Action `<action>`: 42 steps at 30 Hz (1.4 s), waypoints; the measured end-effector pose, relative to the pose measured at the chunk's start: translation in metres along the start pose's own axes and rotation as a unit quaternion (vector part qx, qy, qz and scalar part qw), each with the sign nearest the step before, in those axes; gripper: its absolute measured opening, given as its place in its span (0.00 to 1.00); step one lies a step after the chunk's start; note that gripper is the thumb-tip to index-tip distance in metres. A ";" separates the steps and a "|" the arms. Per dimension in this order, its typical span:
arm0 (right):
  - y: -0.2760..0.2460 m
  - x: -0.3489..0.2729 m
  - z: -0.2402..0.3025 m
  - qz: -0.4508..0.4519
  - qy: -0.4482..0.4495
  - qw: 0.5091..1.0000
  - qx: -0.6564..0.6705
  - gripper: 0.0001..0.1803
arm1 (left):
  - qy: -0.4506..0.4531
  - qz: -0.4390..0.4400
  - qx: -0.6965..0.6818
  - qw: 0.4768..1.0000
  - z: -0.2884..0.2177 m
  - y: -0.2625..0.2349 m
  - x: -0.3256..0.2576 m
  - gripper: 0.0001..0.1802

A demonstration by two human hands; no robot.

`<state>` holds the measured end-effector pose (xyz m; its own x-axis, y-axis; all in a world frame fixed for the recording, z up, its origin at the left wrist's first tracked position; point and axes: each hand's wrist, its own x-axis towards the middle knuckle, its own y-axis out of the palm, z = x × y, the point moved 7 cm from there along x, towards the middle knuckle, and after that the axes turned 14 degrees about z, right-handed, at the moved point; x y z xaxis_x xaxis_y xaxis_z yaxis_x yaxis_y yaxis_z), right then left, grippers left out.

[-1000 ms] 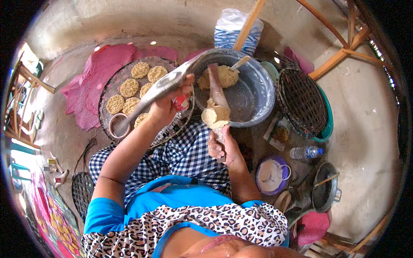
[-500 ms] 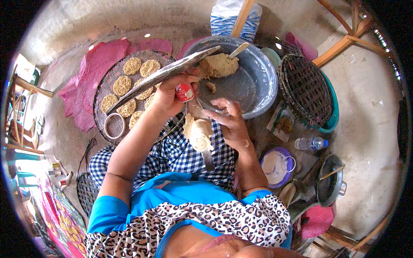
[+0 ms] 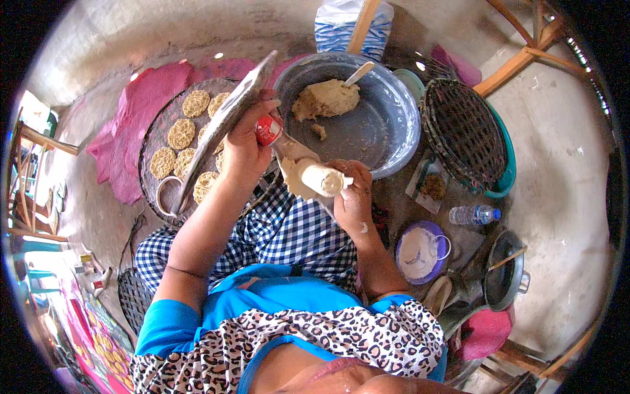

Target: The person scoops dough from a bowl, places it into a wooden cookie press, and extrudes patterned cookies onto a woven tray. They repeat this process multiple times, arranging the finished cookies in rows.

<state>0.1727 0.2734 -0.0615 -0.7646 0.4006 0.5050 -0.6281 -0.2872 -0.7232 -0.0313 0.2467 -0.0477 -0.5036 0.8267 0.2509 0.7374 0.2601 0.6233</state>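
Note:
My left hand (image 3: 246, 141) is closed round a wooden press with a long flat board (image 3: 226, 121) slanting up past the basin's left side. A red can-like piece (image 3: 268, 130) sits at the press beside my fingers. On the press's other arm, pale dough (image 3: 321, 179) covers a cylinder, its round end facing me. My right hand (image 3: 353, 200) has its fingers curled against the right side of this dough; some fingertips are hidden. Beyond both hands, a large grey basin (image 3: 387, 148) holds a lump of dough (image 3: 326, 98) with a light-handled utensil (image 3: 358, 73) stuck in it.
Several noodle-like rounds (image 3: 182, 133) and a ring (image 3: 170, 195) lie on a round tray (image 3: 154, 128) at left. To the right are a woven basket (image 3: 461, 138), a water bottle (image 3: 474, 215), a purple bowl of white paste (image 3: 420, 253) and a dark pan (image 3: 504, 269).
The press has turned, bringing its board more upright and swinging its dough-covered end to the right. My right hand has gone from spread fingers above the dough to curled fingers against it.

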 end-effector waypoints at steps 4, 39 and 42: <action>0.004 0.000 -0.005 -0.025 0.074 0.997 -0.016 0.20 | 0.223 0.013 0.526 0.820 -0.038 0.033 -0.017 0.12; 0.054 0.036 -0.003 -0.241 0.186 0.921 0.245 0.10 | 0.303 0.011 0.356 0.884 -0.035 0.046 -0.067 0.28; 0.050 0.037 0.000 -0.237 0.160 0.933 0.217 0.08 | 0.287 -0.010 0.244 0.926 -0.039 0.035 -0.062 0.25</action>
<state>0.1130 0.2739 -0.0792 -0.3472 0.7916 0.5029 -0.9374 -0.3090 -0.1608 0.0082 0.1847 -0.0127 -0.5721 0.4542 0.6830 0.7708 0.5822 0.2585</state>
